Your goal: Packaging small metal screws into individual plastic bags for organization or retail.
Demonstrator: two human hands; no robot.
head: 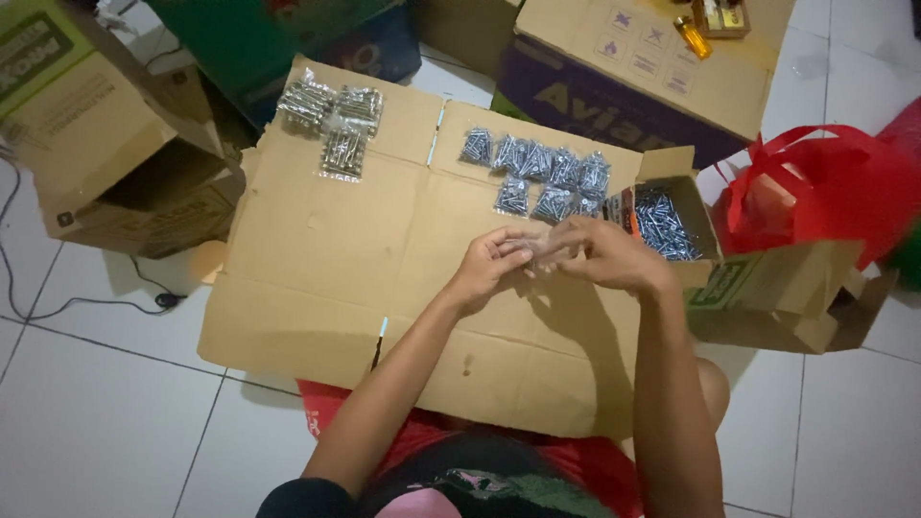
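Note:
My left hand (486,266) and my right hand (604,254) meet above a flattened cardboard sheet (326,259), both pinching a small clear plastic bag (537,247) between them. What is inside the bag is too blurred to tell. Just right of my right hand stands a small open box (686,187) full of loose silver screws (662,225). Several filled bags of screws (537,173) lie in a cluster beyond my hands. Three more bags of screws (336,120) lie at the far left of the sheet.
An open cardboard box (106,144) lies at the left, a large closed carton (633,67) at the back, a red bag (835,182) at the right. A black cable (86,305) crosses the white tiled floor.

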